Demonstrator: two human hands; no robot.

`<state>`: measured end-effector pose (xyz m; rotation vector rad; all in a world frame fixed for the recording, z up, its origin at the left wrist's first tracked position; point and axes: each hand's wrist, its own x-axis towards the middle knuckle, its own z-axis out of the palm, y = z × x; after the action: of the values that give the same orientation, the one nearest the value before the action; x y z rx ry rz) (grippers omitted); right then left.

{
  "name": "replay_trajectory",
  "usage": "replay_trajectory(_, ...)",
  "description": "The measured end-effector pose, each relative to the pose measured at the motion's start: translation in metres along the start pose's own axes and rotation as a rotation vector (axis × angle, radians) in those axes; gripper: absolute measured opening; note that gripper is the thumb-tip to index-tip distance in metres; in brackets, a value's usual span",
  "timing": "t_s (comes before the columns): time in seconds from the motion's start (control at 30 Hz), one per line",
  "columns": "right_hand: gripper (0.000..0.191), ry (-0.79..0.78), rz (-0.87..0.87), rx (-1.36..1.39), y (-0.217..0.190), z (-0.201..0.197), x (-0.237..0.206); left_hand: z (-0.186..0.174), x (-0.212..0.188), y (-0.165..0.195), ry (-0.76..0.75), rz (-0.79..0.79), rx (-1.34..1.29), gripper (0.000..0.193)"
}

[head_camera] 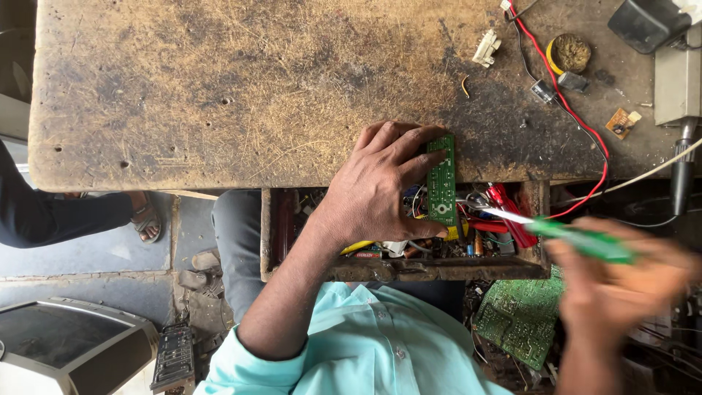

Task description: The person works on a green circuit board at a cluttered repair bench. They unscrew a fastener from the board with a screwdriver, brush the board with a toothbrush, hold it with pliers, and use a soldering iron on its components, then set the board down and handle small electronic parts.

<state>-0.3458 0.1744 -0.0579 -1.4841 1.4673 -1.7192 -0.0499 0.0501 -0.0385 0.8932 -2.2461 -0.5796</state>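
Observation:
My left hand (376, 186) grips a narrow green circuit board (442, 183) at the near edge of the worn wooden workbench (219, 88), over an open drawer. My right hand (621, 281), blurred, holds a green-handled screwdriver (578, 238) whose metal tip points left toward the board and stays a short way from it.
The open drawer (409, 269) is full of wires, tools and small parts. A red wire (578, 121), a round tin (570, 53), small components and a dark device (647, 22) lie at the bench's right. A larger green board (519, 314) sits below. Another person's sandalled foot (145, 219) is at left.

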Motion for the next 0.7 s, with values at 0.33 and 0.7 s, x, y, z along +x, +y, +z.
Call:
replay_trajectory(0.33,0.031,-0.329,-0.368,-0.684,0.003,0.059,-0.006,0.001,-0.001,-0.001,0.013,0.013,0.009,0.088)
replay_trajectory(0.7,0.02,-0.484,-0.365,-0.654,-0.025,0.123,0.07,0.0,0.0,-0.003,0.028,0.013,0.011,0.104)
